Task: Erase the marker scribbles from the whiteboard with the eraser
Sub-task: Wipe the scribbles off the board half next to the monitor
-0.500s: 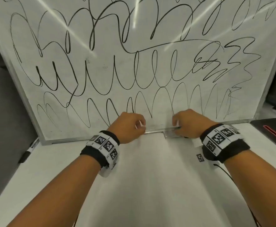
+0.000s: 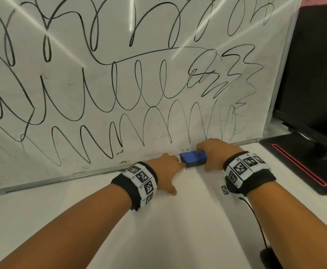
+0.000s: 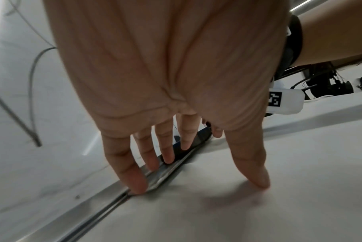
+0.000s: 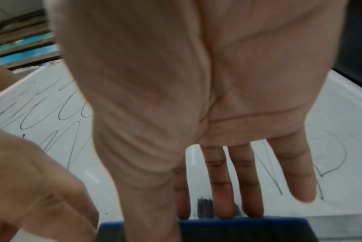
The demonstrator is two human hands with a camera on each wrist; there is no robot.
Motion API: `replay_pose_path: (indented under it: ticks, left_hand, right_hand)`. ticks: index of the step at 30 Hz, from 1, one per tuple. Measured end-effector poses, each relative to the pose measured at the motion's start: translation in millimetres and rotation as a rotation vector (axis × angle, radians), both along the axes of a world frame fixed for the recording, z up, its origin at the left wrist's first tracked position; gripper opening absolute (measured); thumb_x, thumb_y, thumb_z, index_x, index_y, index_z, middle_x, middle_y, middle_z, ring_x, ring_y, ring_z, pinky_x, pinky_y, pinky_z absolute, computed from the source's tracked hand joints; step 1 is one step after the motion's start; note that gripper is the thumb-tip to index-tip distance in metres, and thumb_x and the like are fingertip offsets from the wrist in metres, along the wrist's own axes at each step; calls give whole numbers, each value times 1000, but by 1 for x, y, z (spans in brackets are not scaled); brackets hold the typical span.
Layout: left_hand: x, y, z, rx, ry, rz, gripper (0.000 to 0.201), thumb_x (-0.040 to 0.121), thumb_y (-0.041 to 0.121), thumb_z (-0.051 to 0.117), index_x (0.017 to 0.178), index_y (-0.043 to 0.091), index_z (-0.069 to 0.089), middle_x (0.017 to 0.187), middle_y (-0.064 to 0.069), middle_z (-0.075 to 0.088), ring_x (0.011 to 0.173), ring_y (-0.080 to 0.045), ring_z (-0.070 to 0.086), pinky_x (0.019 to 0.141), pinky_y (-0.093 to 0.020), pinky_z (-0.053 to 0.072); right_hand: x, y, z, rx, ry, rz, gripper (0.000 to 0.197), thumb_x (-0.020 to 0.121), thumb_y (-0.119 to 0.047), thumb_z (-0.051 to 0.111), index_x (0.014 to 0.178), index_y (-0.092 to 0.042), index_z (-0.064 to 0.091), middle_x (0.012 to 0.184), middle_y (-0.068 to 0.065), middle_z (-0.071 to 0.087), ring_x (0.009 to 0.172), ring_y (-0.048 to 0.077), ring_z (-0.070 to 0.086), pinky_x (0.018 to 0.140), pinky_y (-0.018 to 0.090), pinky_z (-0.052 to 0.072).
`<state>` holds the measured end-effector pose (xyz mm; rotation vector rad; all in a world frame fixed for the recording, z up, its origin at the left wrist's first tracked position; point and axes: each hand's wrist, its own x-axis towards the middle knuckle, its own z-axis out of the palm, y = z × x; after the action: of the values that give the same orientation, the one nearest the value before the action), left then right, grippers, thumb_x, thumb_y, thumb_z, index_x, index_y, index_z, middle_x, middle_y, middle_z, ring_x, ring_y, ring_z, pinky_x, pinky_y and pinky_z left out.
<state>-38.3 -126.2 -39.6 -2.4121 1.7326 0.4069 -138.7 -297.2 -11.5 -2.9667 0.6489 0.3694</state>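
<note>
The whiteboard [image 2: 104,133] leans upright at the back of the table, covered in black marker scribbles [image 2: 131,88]. A blue eraser [image 2: 193,158] lies on the table against the board's bottom rail. My right hand [image 2: 210,158] grips it, fingers over its far side and thumb on the near side. The right wrist view shows the right hand [image 4: 188,217] and the fingers dropping behind the eraser [image 4: 238,229]. My left hand [image 2: 170,171] lies flat beside the eraser's left end. In the left wrist view the left hand [image 3: 196,153] has straight fingers on the rail and its thumb on the table, with the eraser [image 3: 204,133] just beyond.
A black monitor stand [image 2: 294,164] with a red line sits on the table at the right, close to the board's right edge. A thin black cable [image 2: 259,226] trails under my right forearm. The white table [image 2: 178,230] stretches toward me.
Both hands were curled at the bottom rail with no eraser showing. The blue eraser now shows in my right hand's grip, and my left hand's fingers have straightened.
</note>
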Motion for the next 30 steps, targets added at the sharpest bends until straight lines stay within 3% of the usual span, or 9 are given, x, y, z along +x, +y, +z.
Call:
replay_pose_path:
  ticks: [5,10,18,22,24,30]
  left_hand:
    - [4,-19,4,48,9,40,101,63,47,89,146,20,39,131,-3,50,115,-23,53,96,-35,49]
    - [8,-20,-1,62,18,28,103,64,48,87,148,19,36,135,-2,49,119,-24,51,103,-37,45]
    - [10,-32,-2,137,-36,35,98,55,54,89,135,15,49,123,0,50,109,-23,55,94,-42,53]
    - [7,-40,0,156,-42,27,95,50,53,91,127,15,51,119,-1,50,104,-23,56,90,-42,54]
    - [4,-46,-1,130,-10,17,97,51,54,91,131,17,49,124,-2,50,108,-23,55,94,-42,53]
    - [-15,-67,1,116,-13,-7,94,61,56,87,133,14,45,125,-7,47,112,-27,50,96,-45,50]
  right_hand:
    - [-7,-12,-5,-40,-62,8,45,80,-23,75,120,-27,56,106,0,54,97,20,54,88,39,52]
    - [-7,-17,-11,-75,-94,37,37,81,-34,75,114,-26,60,104,1,57,99,21,55,88,41,53]
    - [-16,-31,-5,-96,42,-14,62,61,-43,84,110,-33,47,111,0,41,107,23,42,88,46,51]
    - [-27,-40,-3,28,-84,-50,59,64,-42,84,106,-26,46,100,0,54,86,18,55,72,35,53]
    - [-30,-44,-2,61,-181,-84,55,66,-46,82,103,-25,46,94,1,56,78,16,55,65,32,50]
    - [-44,-59,-2,161,-269,-186,61,69,-51,83,115,-28,49,97,0,55,83,19,59,74,39,58]
